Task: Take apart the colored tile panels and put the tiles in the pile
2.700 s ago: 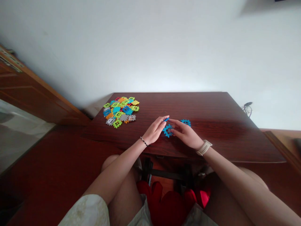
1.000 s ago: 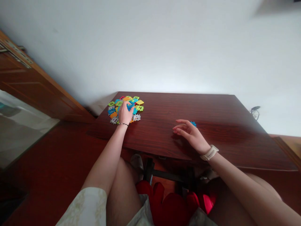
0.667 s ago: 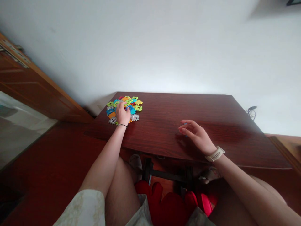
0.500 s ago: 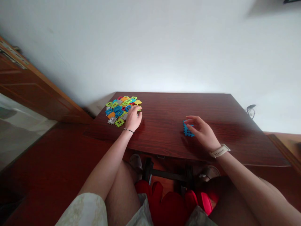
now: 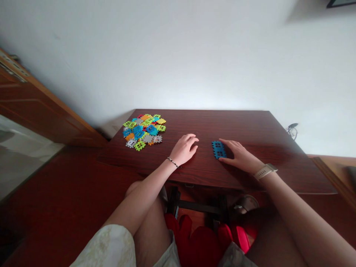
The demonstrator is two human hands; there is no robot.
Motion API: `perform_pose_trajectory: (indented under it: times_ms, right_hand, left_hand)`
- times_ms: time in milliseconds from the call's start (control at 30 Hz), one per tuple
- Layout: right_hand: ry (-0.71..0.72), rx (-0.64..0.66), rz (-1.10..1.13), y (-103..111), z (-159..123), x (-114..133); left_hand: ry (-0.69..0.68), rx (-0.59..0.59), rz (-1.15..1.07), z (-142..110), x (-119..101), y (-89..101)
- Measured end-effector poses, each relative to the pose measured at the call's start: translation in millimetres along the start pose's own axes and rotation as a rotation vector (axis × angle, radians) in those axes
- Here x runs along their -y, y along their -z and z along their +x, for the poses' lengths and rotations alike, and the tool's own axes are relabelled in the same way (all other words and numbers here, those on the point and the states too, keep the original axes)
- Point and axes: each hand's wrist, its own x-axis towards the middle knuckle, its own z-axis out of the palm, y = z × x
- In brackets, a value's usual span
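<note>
Two blue interlocking plastic tiles (image 5: 218, 149) with window-like cutouts lie joined on the dark wooden table. My right hand (image 5: 239, 156) is at their right side, its thumb at the near edge and its index finger at the far edge, gripping them between the two. To the left, above the table, my left hand (image 5: 183, 149) has loosely bent fingers, thumb apart, and I see nothing between them. It is between the blue tiles and a pile of mixed tiles (image 5: 138, 130). The pile holds green, blue, orange, yellow, red, grey and white tiles, several with window cutouts.
The table (image 5: 194, 124) stands against a white wall (image 5: 178, 55). A wooden door (image 5: 47, 107) is at the left. A black cable (image 5: 292, 128) hangs beyond the table's right edge. My knees and a red seat (image 5: 200, 241) are below the near edge.
My left hand has moved right, away from the pile, uncovering a white window tile there. My right hand has shifted to the blue tiles' right side, and more of them shows.
</note>
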Motion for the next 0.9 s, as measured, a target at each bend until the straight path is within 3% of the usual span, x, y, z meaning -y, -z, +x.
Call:
perform_pose_trajectory:
  times_ms: [200,333,467,900]
  right_hand:
    - [0.130,0.038,0.077,-4.0,3.1,18.7]
    - [0.160,0.033,0.121,-7.9,7.2,24.5]
    - [0.106,-0.019,0.091,-7.6,9.6,25.7]
    - [0.126,0.031,0.037,-4.9,11.0,33.1]
  left_hand:
    - [-0.055,0.199,0.002,3.4,-7.3,-19.3]
    - [-0.124,0.284,-0.003,6.8,-9.9,-21.3]
    - [-0.149,0.269,-0.005,10.9,-12.7,-18.0]
    - [-0.126,0.240,0.002,7.1,-17.7,-10.7]
